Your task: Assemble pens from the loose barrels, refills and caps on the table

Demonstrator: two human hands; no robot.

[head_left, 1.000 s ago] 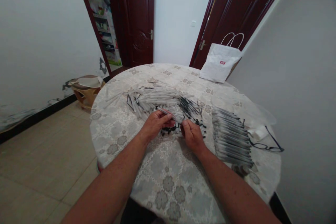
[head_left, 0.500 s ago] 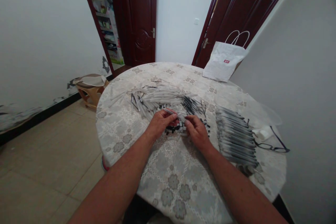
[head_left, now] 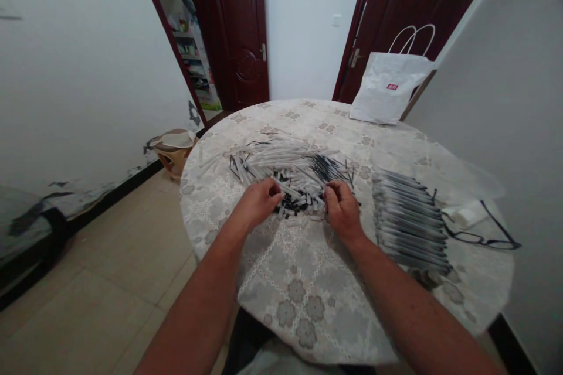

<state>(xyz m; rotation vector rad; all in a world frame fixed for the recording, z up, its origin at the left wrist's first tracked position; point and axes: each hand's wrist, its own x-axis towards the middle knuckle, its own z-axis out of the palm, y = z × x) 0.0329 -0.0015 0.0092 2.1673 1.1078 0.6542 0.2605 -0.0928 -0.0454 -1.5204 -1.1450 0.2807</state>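
Observation:
My left hand (head_left: pixel 259 204) is at the left edge of a heap of small black and white pen parts (head_left: pixel 299 202). Its thumb and fingers are pinched together, and whatever lies between them is too small to make out. On the heap's other side, my right hand (head_left: pixel 343 209) is also closed in a pinch, its contents hidden. Just beyond the hands lie loose white pen barrels (head_left: pixel 281 155). A bunch of thin black pen refills (head_left: pixel 325 168) is behind the right hand.
Rows of pens (head_left: pixel 411 220) lie at the right, beside eyeglasses (head_left: pixel 481 240) and a white roll or packet (head_left: pixel 468 214). A white paper bag (head_left: pixel 389 88) stands at the table's back right. The round table has a flowered cloth (head_left: pixel 303 281). A wooden stool (head_left: pixel 173 155) is at the left.
My hands have moved apart, the left to the left and the right to the right, uncovering the heap between them. The camera view has shifted slightly.

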